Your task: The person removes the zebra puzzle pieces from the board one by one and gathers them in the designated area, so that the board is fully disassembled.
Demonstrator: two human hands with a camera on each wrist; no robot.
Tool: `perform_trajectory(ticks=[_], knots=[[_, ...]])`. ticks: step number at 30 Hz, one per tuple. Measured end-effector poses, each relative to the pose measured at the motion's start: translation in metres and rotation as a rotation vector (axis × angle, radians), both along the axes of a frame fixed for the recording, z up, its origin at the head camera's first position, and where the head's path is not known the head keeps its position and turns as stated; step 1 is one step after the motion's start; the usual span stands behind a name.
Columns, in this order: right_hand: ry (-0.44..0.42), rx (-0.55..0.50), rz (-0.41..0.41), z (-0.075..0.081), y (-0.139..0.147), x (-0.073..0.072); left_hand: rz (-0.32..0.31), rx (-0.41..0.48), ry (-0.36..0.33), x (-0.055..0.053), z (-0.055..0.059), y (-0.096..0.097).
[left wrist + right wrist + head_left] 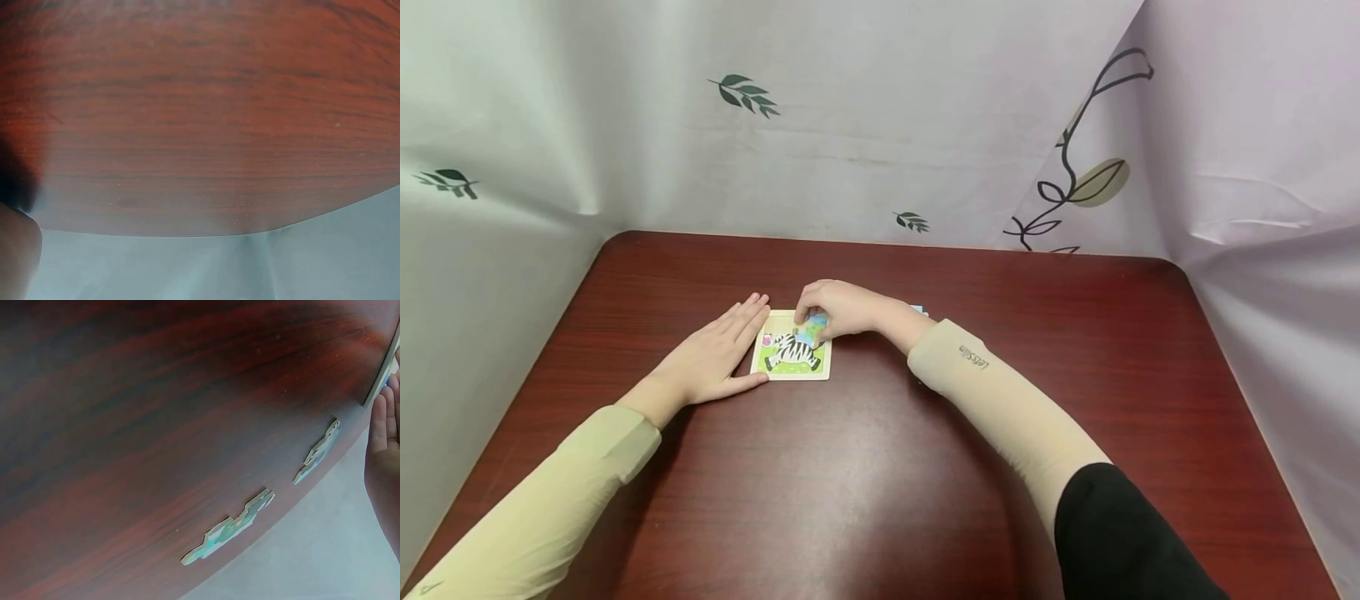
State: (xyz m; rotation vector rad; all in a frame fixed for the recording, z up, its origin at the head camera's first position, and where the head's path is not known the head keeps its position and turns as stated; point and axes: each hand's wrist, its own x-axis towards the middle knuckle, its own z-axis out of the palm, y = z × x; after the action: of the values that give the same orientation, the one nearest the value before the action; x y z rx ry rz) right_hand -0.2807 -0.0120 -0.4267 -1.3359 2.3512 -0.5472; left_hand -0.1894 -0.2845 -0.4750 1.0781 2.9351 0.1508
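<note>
A square puzzle board with a pale frame and a zebra picture lies on the table, left of the middle in the head view. My left hand rests at its left side, fingers stretched along the upper left corner and thumb at the lower left one. Over the upper right part of the board, my right hand pinches a blue and green puzzle piece between thumb and curled fingers. The piece overlaps the zebra's back; its outline is partly covered by the fingers. The left wrist view shows mostly table.
Two loose puzzle pieces lie on the table in the right wrist view, a larger piece and a smaller piece. From the head, a blue piece edge peeks out behind my right forearm. Patterned curtains hang around the reddish-brown table.
</note>
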Motion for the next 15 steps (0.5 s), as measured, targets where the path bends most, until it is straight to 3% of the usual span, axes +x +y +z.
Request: perform_trajectory(ticks=[15], knots=[[-0.004,0.046,0.008,0.0057,-0.0034,0.0014,0.016,-0.015,-0.032,0.0009,0.0025,0.0012]])
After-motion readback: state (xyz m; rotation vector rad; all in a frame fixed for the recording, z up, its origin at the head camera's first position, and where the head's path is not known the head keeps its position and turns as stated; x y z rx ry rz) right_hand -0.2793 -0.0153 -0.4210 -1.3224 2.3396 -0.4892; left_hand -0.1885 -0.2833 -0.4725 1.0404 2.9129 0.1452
